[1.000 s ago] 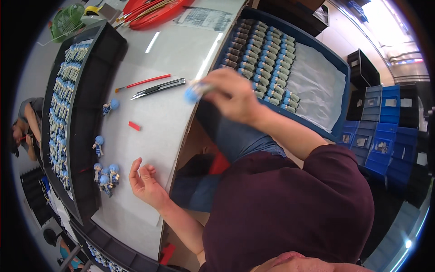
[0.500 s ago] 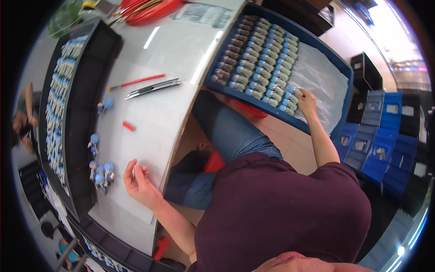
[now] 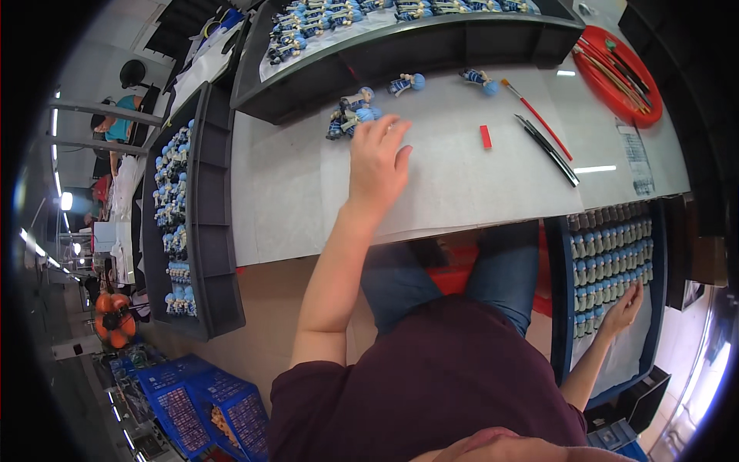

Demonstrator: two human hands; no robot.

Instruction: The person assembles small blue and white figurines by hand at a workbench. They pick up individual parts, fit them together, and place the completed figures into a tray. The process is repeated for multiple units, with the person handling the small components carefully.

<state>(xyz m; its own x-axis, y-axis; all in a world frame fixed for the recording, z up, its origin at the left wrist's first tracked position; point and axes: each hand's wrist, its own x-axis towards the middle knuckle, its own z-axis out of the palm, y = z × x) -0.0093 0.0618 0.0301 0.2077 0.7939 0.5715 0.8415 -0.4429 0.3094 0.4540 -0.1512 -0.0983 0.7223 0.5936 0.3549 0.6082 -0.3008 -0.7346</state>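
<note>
Lying at eleven o'clock from the loosely spread left grip (image 3: 376, 171), blue-haired, doll-shaped plastic figurines (image 3: 362, 115) are clustering; right grip (image 3: 622, 313) unclear.

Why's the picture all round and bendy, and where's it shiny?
In the head view, the fisheye lens bends edges and leaves dark corners; in the head view, white glare streaks the table, one near the knife; in the head view, the lower right has a washed-out bright patch.
</note>
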